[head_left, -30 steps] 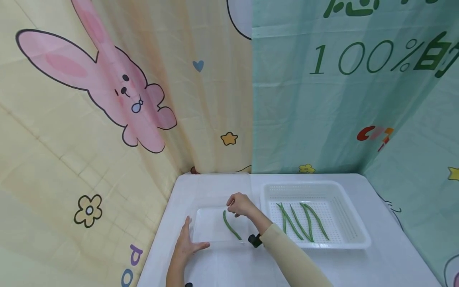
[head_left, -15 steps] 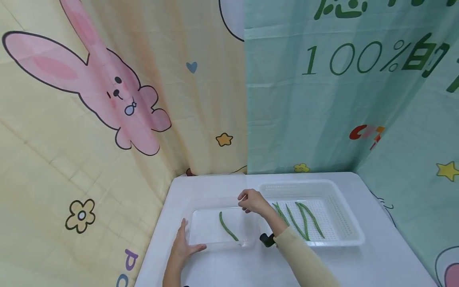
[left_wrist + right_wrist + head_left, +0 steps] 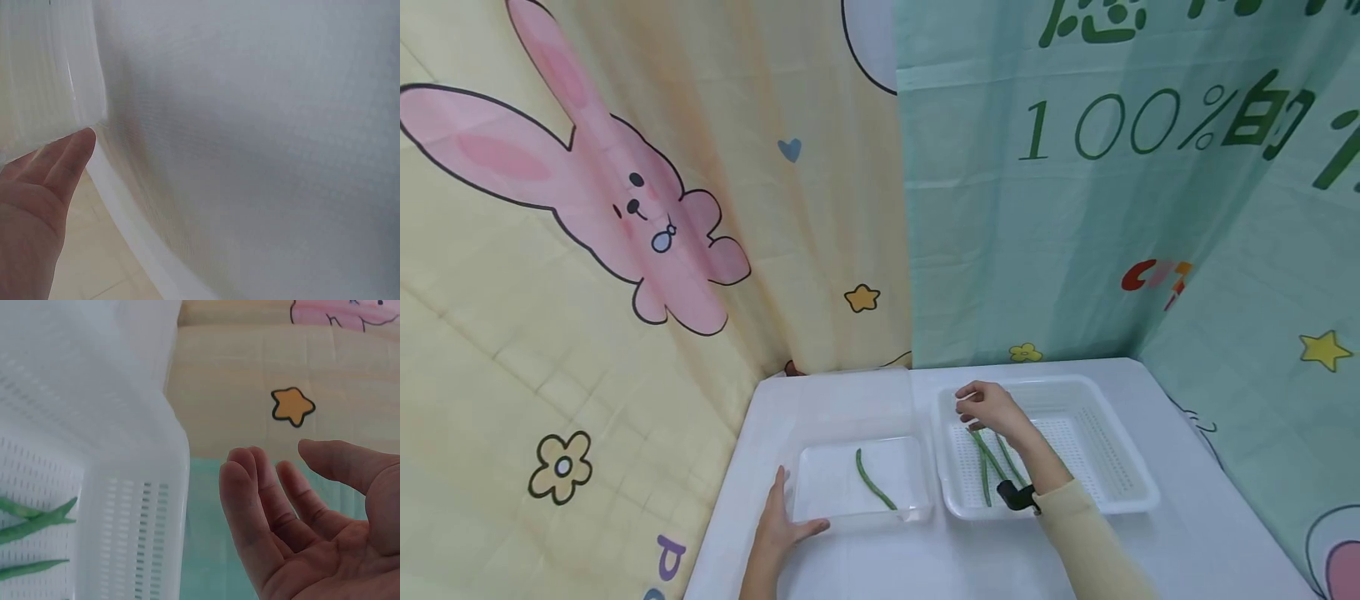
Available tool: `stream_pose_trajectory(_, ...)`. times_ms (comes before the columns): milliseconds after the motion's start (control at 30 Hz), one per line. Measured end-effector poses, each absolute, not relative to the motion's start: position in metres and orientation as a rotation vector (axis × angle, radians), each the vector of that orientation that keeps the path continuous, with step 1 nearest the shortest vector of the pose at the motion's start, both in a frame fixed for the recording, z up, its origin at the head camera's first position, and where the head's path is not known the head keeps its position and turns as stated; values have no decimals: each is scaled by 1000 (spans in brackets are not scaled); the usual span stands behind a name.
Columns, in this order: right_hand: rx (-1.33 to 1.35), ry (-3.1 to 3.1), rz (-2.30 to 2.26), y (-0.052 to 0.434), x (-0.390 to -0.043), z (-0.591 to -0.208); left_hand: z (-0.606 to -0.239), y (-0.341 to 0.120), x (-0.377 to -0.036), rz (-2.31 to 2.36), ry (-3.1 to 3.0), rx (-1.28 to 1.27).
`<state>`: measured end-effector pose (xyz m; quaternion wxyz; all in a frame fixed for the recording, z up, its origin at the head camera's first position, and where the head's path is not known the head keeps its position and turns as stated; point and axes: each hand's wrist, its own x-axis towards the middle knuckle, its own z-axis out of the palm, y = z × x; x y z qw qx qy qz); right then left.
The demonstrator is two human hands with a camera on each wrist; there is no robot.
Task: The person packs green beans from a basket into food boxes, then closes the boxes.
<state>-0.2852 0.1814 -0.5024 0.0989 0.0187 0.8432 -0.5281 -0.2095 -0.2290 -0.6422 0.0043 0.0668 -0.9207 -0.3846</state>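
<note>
Cartoon-printed curtains hung behind a white table (image 3: pixel 865 400). Above the white perforated plastic basket (image 3: pixel 1120 492), the right hand (image 3: pixel 992 408) hovered loosely open and empty over the long green beans (image 3: pixel 981 454) lying inside. These looked light, thin and bendy, likely best pinched near one end. Flat and open, the left hand (image 3: pixel 778 525) rested against the clear shallow plastic tray (image 3: pixel 820 492) holding one bean (image 3: pixel 872 481).

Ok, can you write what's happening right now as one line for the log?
left hand: rests on clear tray | right hand: empty, over white basket | green beans in basket | one bean in tray
</note>
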Motion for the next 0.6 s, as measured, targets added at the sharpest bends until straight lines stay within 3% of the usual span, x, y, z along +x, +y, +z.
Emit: stream_pose_trajectory(600, 193, 2569, -1571, 274, -278, -498, -643, -230, -208, -1214, -2895, 210)
